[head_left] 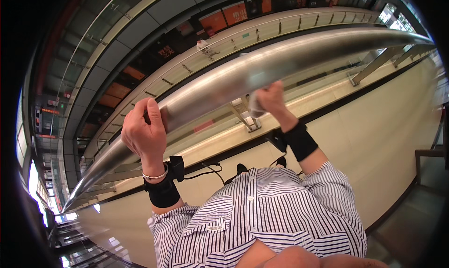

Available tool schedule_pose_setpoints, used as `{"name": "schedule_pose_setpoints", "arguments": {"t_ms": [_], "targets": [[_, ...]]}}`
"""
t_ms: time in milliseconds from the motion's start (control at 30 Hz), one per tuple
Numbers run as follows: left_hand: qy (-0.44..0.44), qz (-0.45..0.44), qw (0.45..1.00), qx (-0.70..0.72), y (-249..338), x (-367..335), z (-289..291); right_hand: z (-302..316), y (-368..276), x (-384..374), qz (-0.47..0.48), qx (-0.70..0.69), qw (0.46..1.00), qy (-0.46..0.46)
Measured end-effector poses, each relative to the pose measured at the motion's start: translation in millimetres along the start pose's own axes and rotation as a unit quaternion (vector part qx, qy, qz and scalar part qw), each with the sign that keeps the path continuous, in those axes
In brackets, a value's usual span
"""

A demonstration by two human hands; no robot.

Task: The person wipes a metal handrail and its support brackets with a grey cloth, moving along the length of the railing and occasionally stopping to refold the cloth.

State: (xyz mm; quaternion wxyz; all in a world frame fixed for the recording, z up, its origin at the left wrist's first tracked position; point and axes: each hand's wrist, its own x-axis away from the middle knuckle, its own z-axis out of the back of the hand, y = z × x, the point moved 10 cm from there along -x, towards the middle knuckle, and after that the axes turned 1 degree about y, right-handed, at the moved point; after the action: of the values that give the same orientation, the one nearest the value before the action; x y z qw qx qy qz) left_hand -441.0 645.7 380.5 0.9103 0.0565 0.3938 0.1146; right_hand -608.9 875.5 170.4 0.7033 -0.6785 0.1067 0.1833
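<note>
A thick, brushed metal handrail (210, 92) curves across the view in front of me. My left hand (146, 130) is closed against the rail, thumb uppermost; its curled fingers hide whatever may be inside them. Just below the rail, my right hand (271, 97) is closed around a pale grey, cloth-like thing (255, 105), which hangs from the fist and is blurred by motion. Black bands circle both wrists, and a metal bracelet (156, 175) sits on the left one.
Metal posts (248, 118) and glass panels stand beneath the handrail. Past it, the space drops to a lower level with another railing (269, 28) and a person in a white top (202, 45). Beige floor tiles (369, 142) lie around me; a dark-framed piece (430, 188) stands at right.
</note>
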Motion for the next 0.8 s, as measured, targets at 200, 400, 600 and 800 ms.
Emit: {"name": "schedule_pose_setpoints", "arguments": {"t_ms": [200,400,600,800], "targets": [[-0.018,0.019,1.0,0.017,-3,2,-4,-74,-15,19,0.228,0.166,0.955,-0.097],[0.003,-0.016,1.0,0.022,4,0,-6,-52,55,45,0.025,0.064,0.997,0.018],[-0.013,0.007,1.0,-0.014,-4,2,-9,-58,87,48,-0.06,0.13,0.989,-0.04],[0.012,-0.018,0.999,-0.043,-16,6,-10,-51,7,27,-0.012,0.01,1.0,0.005]]}}
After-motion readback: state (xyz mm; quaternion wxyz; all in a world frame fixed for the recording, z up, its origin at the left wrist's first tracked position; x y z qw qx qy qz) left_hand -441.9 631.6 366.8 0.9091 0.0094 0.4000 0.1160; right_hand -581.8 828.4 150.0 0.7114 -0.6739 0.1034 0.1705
